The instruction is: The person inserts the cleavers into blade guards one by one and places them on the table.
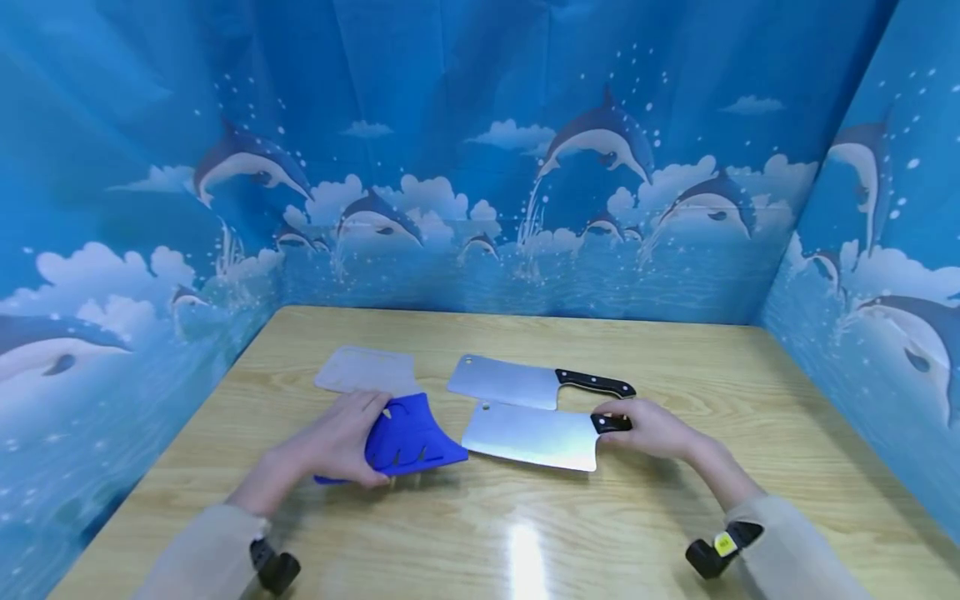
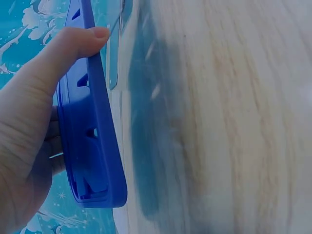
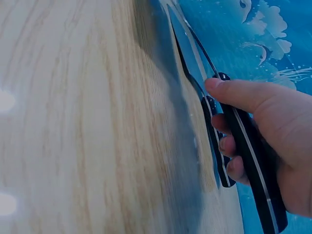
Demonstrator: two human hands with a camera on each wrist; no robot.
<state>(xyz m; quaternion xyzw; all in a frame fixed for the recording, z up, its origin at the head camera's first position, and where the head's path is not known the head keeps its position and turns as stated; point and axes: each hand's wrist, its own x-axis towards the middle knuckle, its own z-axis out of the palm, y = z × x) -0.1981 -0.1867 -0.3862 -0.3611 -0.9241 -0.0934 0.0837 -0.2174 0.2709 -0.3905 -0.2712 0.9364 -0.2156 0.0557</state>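
Note:
My left hand (image 1: 351, 437) grips a blue plastic piece (image 1: 408, 437) with a curved side and small slots. In the left wrist view, its raised rim faces the camera, the thumb pressing on that rim and the fingers partly hidden behind. With my right hand (image 1: 647, 425) I hold a cleaver by its black riveted handle (image 3: 256, 165), thumb near the blade end. Its broad steel blade (image 1: 532, 435) points left, the tip close to the blue piece. A second cleaver (image 1: 504, 382) lies just behind, its black handle (image 1: 596, 382) to the right.
Behind my left hand, a thin whitish translucent sheet (image 1: 375, 367) lies on the wooden table (image 1: 480, 533). A blue curtain (image 1: 450, 100) printed with dolphins encloses the back and both sides.

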